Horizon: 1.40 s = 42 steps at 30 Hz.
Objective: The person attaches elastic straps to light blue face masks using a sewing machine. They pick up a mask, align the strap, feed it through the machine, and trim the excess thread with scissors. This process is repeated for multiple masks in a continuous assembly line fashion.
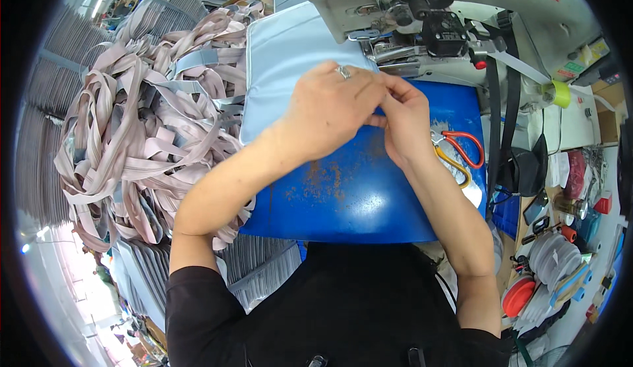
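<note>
My left hand (pixel 337 109), with a ring on one finger, lies over the right part of a light blue padded fabric panel (pixel 287 54) with pale piping. Its fingers are closed and meet those of my right hand (pixel 405 120), which makes a pinch. Whatever sits between the fingertips is hidden. Just beyond both hands is an industrial sewing machine (pixel 395 21), its needle area touching the panel's far right edge. Under my forearms spreads a blue worktop (pixel 356 219) with worn brown patches.
Scissors (pixel 476 151) with red and yellow handles lie right of my right wrist. A tangled heap of pinkish zipper strips (pixel 138 123) fills the left side. Stacks of grey-blue panels (pixel 39 163) stand behind it. Thread cones (pixel 554 258) crowd the right.
</note>
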### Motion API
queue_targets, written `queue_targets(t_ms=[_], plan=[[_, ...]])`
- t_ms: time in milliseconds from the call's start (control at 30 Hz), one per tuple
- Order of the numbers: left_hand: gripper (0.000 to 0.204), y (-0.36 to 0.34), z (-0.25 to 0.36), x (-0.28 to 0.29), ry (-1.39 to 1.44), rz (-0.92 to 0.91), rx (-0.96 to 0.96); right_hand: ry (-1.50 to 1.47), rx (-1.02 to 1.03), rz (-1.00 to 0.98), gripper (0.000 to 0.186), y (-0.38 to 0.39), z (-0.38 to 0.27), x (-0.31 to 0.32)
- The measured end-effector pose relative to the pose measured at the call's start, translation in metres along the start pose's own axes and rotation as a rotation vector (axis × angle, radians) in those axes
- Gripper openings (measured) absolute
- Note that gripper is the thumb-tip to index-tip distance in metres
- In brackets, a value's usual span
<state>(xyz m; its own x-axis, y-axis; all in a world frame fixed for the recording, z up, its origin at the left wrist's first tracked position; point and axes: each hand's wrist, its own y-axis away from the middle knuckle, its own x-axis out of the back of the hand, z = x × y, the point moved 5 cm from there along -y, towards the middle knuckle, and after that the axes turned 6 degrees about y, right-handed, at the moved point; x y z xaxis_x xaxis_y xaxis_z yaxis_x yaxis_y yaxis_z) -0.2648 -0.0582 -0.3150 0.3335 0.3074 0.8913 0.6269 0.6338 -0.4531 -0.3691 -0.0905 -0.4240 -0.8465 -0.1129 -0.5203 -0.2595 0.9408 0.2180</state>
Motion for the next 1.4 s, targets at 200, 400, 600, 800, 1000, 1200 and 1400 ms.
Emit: queue_targets(t_ms=[200, 400, 600, 800, 1000, 1200, 1400], plan=[[0.072, 0.021, -0.028, 0.014, -0.11, -0.085, 0.134, 0.092, -0.019, 0.157, 0.018, -0.007, -0.005, -0.004], [0.08, 0.048, -0.033, 0.042, -0.256, -0.386, 0.196, 0.39, 0.132, 0.359, 0.031, -0.01, -0.003, -0.016], [0.077, 0.024, -0.023, 0.061, -0.396, -0.518, -0.101, 0.513, 0.144, 0.148, 0.031, 0.004, -0.011, -0.004], [0.059, 0.004, -0.022, 0.068, -0.435, -0.619, -0.161, 0.32, -0.035, 0.002, 0.034, 0.017, -0.016, 0.004], [0.045, -0.016, -0.021, 0.062, -0.476, -0.653, -0.157, 0.136, -0.057, 0.106, 0.022, -0.003, -0.011, 0.001], [0.032, -0.023, -0.009, 0.058, -0.444, -0.572, -0.138, 0.088, -0.095, 0.08, 0.012, -0.009, -0.005, -0.003], [0.022, -0.018, 0.016, 0.034, -0.433, -0.512, 0.024, 0.038, -0.072, 0.107, 0.016, -0.009, 0.001, 0.001]])
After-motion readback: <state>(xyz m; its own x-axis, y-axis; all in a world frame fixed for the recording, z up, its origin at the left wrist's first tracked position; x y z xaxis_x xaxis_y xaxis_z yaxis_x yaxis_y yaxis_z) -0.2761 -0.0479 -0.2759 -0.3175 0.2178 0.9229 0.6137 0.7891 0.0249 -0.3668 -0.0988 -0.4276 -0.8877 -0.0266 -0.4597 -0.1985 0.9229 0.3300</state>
